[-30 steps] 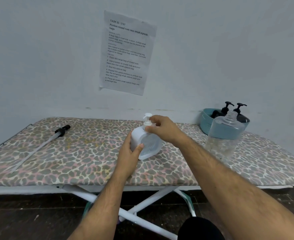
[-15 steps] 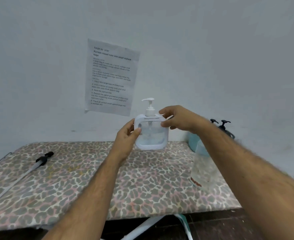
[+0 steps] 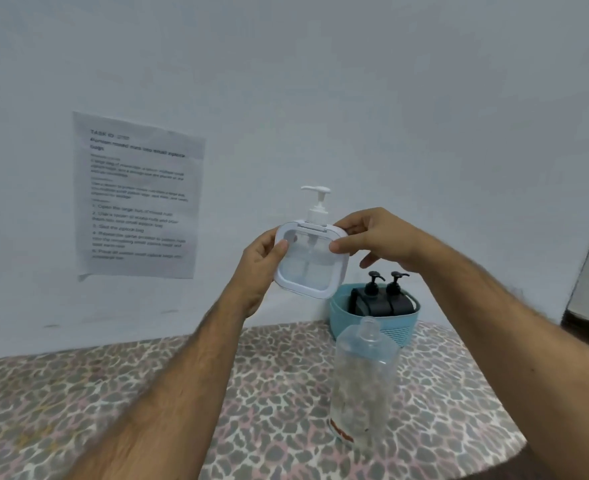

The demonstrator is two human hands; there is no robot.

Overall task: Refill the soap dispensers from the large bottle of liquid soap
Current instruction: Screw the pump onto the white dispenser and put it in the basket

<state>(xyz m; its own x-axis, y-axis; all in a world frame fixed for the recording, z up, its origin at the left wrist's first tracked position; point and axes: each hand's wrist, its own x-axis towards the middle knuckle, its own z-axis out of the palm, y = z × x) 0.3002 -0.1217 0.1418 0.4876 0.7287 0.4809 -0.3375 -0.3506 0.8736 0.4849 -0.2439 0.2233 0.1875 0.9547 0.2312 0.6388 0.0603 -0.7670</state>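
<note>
Leopard-print padded board (image 3: 119,393) fills the foreground, and nearest on it, below and to the right of the grip, stands the large clear plastic bottle of liquid soap (image 3: 362,386), its neck uncapped. Above it, held up in the air, is the square white-framed translucent soap dispenser (image 3: 308,261) with its white pump head seated on top. The left hand (image 3: 260,268) grips its left edge, thumb on the front; the right hand (image 3: 376,242) pinches the top right corner, lower fingers loose. Behind and beneath the grip, a teal plastic basket (image 3: 395,327) holds two black pump dispensers (image 3: 381,299); a printed sheet (image 3: 135,195) hangs on the wall to the left. Judged risk: a lowering forearm could knock over the open bottle and spill soap.
</note>
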